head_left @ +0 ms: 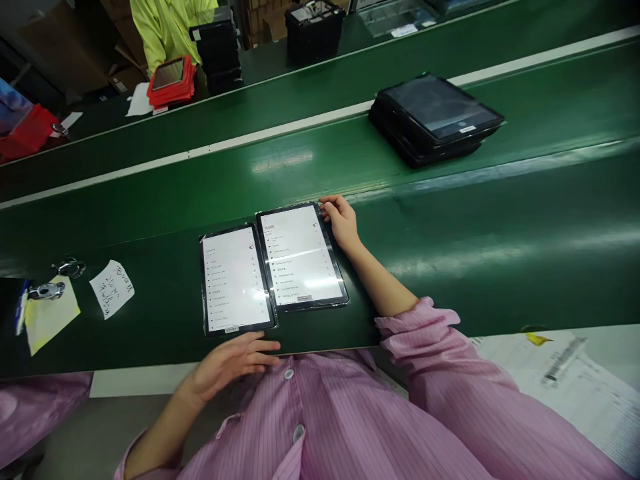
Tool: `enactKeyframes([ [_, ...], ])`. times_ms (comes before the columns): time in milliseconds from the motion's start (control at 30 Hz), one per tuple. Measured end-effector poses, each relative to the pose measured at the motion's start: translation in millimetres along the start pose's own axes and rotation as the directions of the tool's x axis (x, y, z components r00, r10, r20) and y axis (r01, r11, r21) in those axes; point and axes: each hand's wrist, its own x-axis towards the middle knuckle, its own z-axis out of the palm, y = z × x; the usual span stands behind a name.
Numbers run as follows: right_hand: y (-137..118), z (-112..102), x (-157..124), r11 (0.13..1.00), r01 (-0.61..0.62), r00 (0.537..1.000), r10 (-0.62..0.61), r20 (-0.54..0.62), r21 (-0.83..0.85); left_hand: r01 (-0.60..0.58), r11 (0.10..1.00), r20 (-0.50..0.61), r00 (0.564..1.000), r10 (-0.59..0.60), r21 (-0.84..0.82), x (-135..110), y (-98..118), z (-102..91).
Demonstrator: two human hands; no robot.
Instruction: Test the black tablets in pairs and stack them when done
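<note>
Two tablets lie side by side on the green bench with lit white screens showing lists. My right hand [341, 219] rests at the top right corner of the right tablet [300, 257], fingers curled and touching its edge. My left hand [235, 363] hovers flat just below the bottom edge of the left tablet [234, 279], fingers stretched out and holding nothing. My pink striped sleeves and smock fill the lower part of the view.
A stack of dark tablets [436, 117] sits on the belt at the far right. Paper notes [113, 287] and a yellow slip [47, 317] lie at the left. Across the line, a person in yellow stands by red-cased tablets [171, 80] and black trays [217, 50]. Printed sheets [565, 380] lie at the right.
</note>
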Motion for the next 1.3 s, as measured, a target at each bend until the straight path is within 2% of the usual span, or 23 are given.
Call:
enactKeyframes([
  [33, -1, 0, -1, 1.0, -0.003, 1.0, 0.003, 0.001, -0.002, -0.054, 0.981, 0.03, 0.998, 0.049, 0.186, -6, 10, -9.3],
  [67, -2, 0, -1, 1.0, -0.006, 1.0, 0.006, 0.002, -0.005, -0.143, 0.909, 0.021, 0.989, 0.147, 0.39, -11, 20, -17.5],
  [100, -2, -1, -2, 1.0, -0.01, 1.0, 0.01, 0.003, -0.01, -0.224, 0.766, -0.008, 0.958, 0.286, 0.603, -14, 27, -23.7],
  [133, -3, -1, -2, 1.0, -0.015, 1.0, 0.015, 0.005, -0.015, -0.259, 0.545, -0.022, 0.89, 0.455, 0.797, -15, 31, -27.5],
  [167, -4, -1, -3, 1.0, -0.018, 1.0, 0.018, 0.008, -0.02, -0.227, 0.273, 0.013, 0.791, 0.612, 0.935, -13, 31, -28.7],
  [200, -5, -2, -3, 0.999, -0.02, 1.0, 0.021, 0.012, -0.026, -0.144, -0.005, 0.104, 0.694, 0.712, 0.99, -9, 29, -27.7],
  [233, -6, -2, -3, 0.999, -0.021, 1.0, 0.022, 0.015, -0.031, -0.056, -0.253, 0.231, 0.629, 0.743, 0.966, -3, 24, -25.0],
  [267, -6, -3, -4, 0.999, -0.022, 1.0, 0.022, 0.016, -0.035, 0.001, -0.454, 0.363, 0.598, 0.715, 0.891, 4, 18, -21.4],
  [300, -7, -3, -4, 0.999, -0.021, 1.0, 0.022, 0.018, -0.04, 0.025, -0.6, 0.477, 0.581, 0.659, 0.8, 11, 12, -17.8],
  [367, -7, -2, -4, 0.998, -0.018, 1.0, 0.019, 0.018, -0.052, 0.058, -0.733, 0.589, 0.554, 0.588, 0.678, 22, 2, -12.7],
  [467, -6, -1, -4, 0.998, -0.007, 1.0, 0.008, 0.012, -0.069, 0.142, -0.718, 0.572, 0.508, 0.644, 0.682, 29, 1, -14.3],
  [600, -4, 0, -4, 0.998, 0.001, 1.0, -0.001, -0.001, -0.059, 0.189, -0.659, 0.515, 0.484, 0.708, 0.728, 33, 4, -24.1],
  [700, -5, 0, -4, 0.999, -0.004, 1.0, 0.004, 0.005, -0.054, 0.164, -0.536, 0.419, 0.456, 0.786, 0.828, 35, 5, -27.9],
  [733, -5, 0, -4, 0.998, -0.005, 1.0, 0.005, 0.006, -0.055, 0.127, -0.468, 0.363, 0.467, 0.806, 0.875, 35, 9, -29.0],
  [800, -6, 0, -4, 0.998, -0.004, 1.0, 0.004, 0.007, -0.058, 0.049, -0.319, 0.246, 0.529, 0.812, 0.947, 32, 25, -34.1],
  [867, -7, 1, -4, 0.998, -0.004, 1.0, 0.005, 0.011, -0.063, 0.013, -0.206, 0.159, 0.586, 0.794, 0.979, 30, 52, -47.2],
  [900, -8, 1, -3, 0.998, -0.007, 1.0, 0.008, 0.015, -0.066, 0.02, -0.167, 0.124, 0.585, 0.801, 0.986, 31, 69, -57.8],
  [933, -8, 0, -3, 0.998, -0.014, 1.0, 0.016, 0.02, -0.068, 0.021, -0.116, 0.085, 0.558, 0.825, 0.993, 34, 86, -70.9],
  [1000, -9, -2, -2, 0.998, -0.039, 0.999, 0.041, 0.035, -0.049, -0.013, 0.058, -0.047, 0.432, 0.901, 0.998, 47, 119, -102.7],
  [1033, -10, -4, -2, 0.998, -0.054, 0.998, 0.055, 0.042, -0.032, -0.09, 0.174, -0.13, 0.365, 0.922, 0.981, 55, 132, -119.6],
  [1100, -16, -9, -3, 0.998, -0.055, 0.998, 0.056, 0.04, -0.013, -0.27, 0.356, -0.269, 0.311, 0.911, 0.895, 72, 148, -150.8],
  [1200, -34, -17, -11, 0.997, 0.046, 0.999, -0.046, 0.001, -0.061, -0.377, 0.408, -0.265, 0.378, 0.887, 0.831, 85, 152, -182.9],
  [1300, -57, -22, -22, 0.982, 0.163, 0.986, -0.166, -0.02, -0.097, -0.405, 0.393, -0.186, 0.462, 0.867, 0.826, 84, 145, -196.4],
])
